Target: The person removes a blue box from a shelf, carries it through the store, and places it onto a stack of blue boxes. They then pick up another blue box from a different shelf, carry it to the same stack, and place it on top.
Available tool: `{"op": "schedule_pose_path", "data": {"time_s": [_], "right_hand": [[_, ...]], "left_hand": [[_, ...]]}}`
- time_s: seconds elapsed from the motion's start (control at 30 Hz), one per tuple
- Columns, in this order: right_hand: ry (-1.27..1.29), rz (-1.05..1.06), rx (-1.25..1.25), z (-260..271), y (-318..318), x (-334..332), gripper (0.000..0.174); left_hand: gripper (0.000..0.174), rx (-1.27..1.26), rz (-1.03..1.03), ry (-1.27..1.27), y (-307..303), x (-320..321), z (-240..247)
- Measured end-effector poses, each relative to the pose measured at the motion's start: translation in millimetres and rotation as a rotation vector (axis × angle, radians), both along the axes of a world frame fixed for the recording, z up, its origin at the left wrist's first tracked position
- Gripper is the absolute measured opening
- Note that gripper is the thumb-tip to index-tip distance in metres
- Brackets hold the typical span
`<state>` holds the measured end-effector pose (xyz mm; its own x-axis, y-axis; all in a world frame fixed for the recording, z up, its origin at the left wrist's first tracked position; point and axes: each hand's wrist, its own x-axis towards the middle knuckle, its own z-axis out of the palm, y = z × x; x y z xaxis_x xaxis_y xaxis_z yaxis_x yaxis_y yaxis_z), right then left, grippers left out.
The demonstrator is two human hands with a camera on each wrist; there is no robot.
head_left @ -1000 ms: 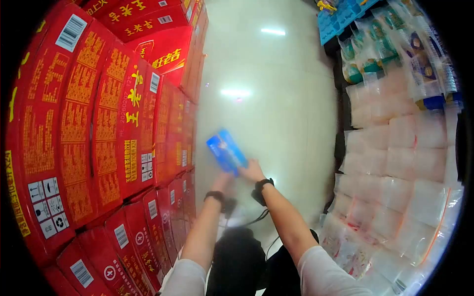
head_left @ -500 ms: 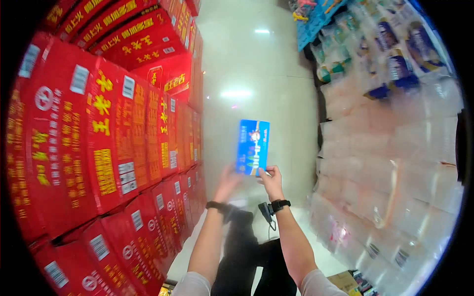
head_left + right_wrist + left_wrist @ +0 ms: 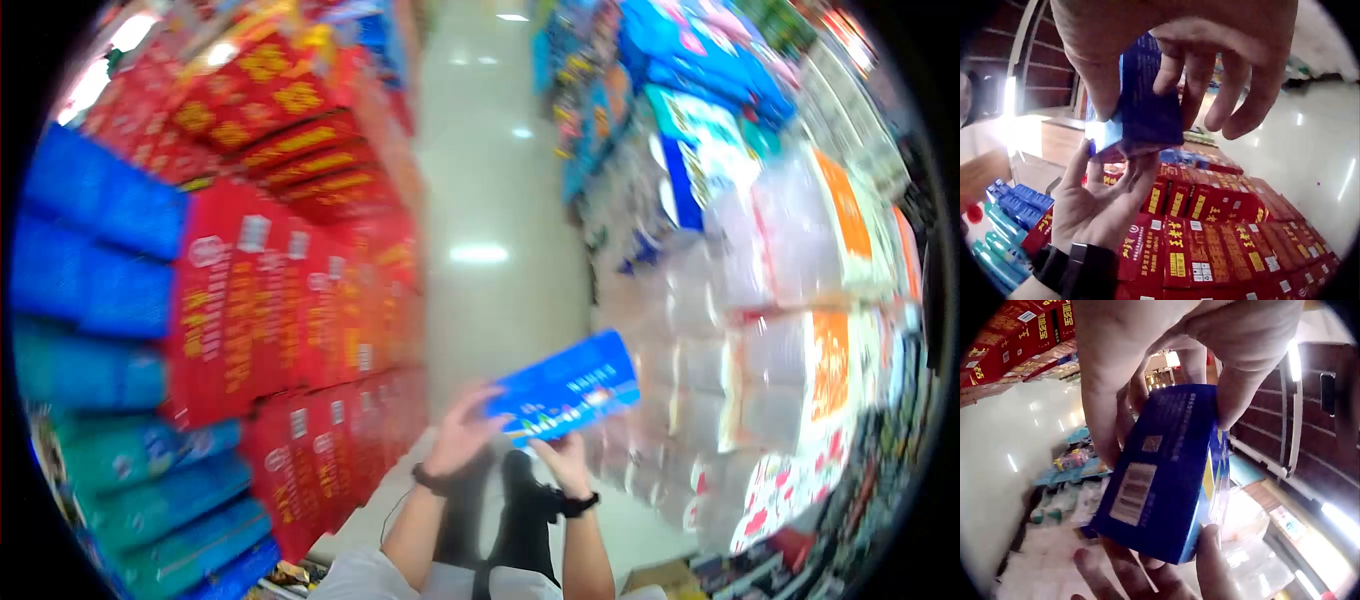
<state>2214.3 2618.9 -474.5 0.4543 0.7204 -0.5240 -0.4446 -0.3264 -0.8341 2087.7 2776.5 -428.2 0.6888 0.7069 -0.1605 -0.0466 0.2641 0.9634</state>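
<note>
A flat blue box (image 3: pixel 570 385) with a printed front is held out ahead of the body, lying aslant with its far end up to the right. My left hand (image 3: pixel 465 430) grips its left end. Along the lower edge, my right hand (image 3: pixel 568 462) pinches the box between thumb and fingers. In the left wrist view the box's side (image 3: pixel 1154 469) shows a white barcode, and the left hand (image 3: pixel 1204 344) holds it from above. The right wrist view has the right hand (image 3: pixel 1179 44) on the box (image 3: pixel 1150 109), with the left hand (image 3: pixel 1100 212) at its lower end.
Stacked red cartons (image 3: pixel 300 310) line the left side, beside blue packs (image 3: pixel 95 240) and teal packs (image 3: pixel 170 500). Clear plastic-wrapped packs (image 3: pixel 770 240) fill the right. Between them runs a shiny floor aisle (image 3: pixel 490 180). A cardboard box (image 3: pixel 665 580) stands low at the right.
The box has turned from upright to sideways and moved right. My left hand has come onto its left end. The head view has tilted up, showing more of the aisle.
</note>
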Motion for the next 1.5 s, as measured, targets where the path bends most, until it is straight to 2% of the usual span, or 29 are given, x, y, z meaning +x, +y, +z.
{"op": "schedule_pose_path", "data": {"time_s": [0.03,0.07,0.1,0.13,0.2,0.27,0.37,0.43,0.53,0.6,0.63,0.67,0.77,0.8,0.9,1.07,1.17,1.2,1.27,1.3,1.33,1.43,1.5], "right_hand": [[-0.092,0.038,0.033,10,-8,8,0.04],[-0.098,-0.041,0.12,35,-7,14,0.04],[-0.053,-0.129,0.105,36,-18,16,0.038],[-0.22,-0.076,0.204,-9,-42,27,0.041],[-0.893,0.221,0.178,46,-31,65,0.049],[-0.452,0.049,0.574,86,-16,83,0.052],[-0.034,0.0,0.956,177,10,88,0.052],[-0.068,0.019,0.974,214,17,93,0.054],[-0.347,-0.018,0.861,247,35,94,0.066],[-0.421,0.087,0.912,276,39,88,0.068],[-0.456,0.147,0.932,284,40,83,0.07],[-0.319,0.14,0.917,291,40,75,0.071],[-0.507,0.332,0.794,306,36,68,0.069],[-0.518,0.393,0.722,323,33,61,0.067],[-0.563,0.456,0.666,333,29,67,0.063],[-0.472,0.372,0.88,354,30,58,0.053],[-0.597,0.366,0.932,363,21,56,0.062],[-0.506,0.343,1.006,369,15,52,0.053],[-0.487,0.278,1.041,373,5,43,0.056],[-0.499,0.235,1.053,374,-3,39,0.056],[-0.522,0.204,1.036,374,-12,36,0.056],[-0.628,0.122,1.009,380,-34,25,0.056],[-0.697,0.078,0.996,378,-49,8,0.058]], "left_hand": [[0.045,-0.046,0.033,-0.036,1,1,24],[0.047,-0.069,0.027,-0.021,3,0,42],[0.05,-0.104,0.025,-0.008,1,-4,60],[0.049,-0.084,0.052,-0.059,0,-4,81],[0.047,-0.064,0.073,-0.176,-7,-2,126],[0.048,-0.019,0.144,-0.164,-15,-7,169],[0.049,0.033,0.225,-0.161,-25,-28,217],[0.049,0.046,0.295,-0.17,-39,-39,234],[0.049,0.049,0.404,-0.218,-58,-59,253],[0.05,0.064,0.442,-0.169,-67,-72,274],[0.051,0.064,0.47,-0.143,-72,-79,279],[0.051,0.11,0.463,-0.16,-76,-86,282],[0.05,0.254,0.514,-0.072,-93,-102,297],[0.048,0.144,0.514,-0.177,-96,-104,293],[0.047,0.075,0.554,-0.238,-102,-102,293],[0.058,0.093,0.524,-0.136,-116,-105,328],[0.061,0.167,0.544,-0.24,-122,-108,322],[0.065,0.125,0.511,-0.293,-126,-110,324],[0.068,0.227,0.4,-0.239,-134,-119,321],[0.07,0.278,0.33,-0.225,-137,-122,318],[0.072,0.192,0.271,-0.239,-141,-126,314],[0.073,0.28,0.086,-0.124,-143,-151,274],[0.064,0.312,0.14,-0.015,-152,-158,294]]}}
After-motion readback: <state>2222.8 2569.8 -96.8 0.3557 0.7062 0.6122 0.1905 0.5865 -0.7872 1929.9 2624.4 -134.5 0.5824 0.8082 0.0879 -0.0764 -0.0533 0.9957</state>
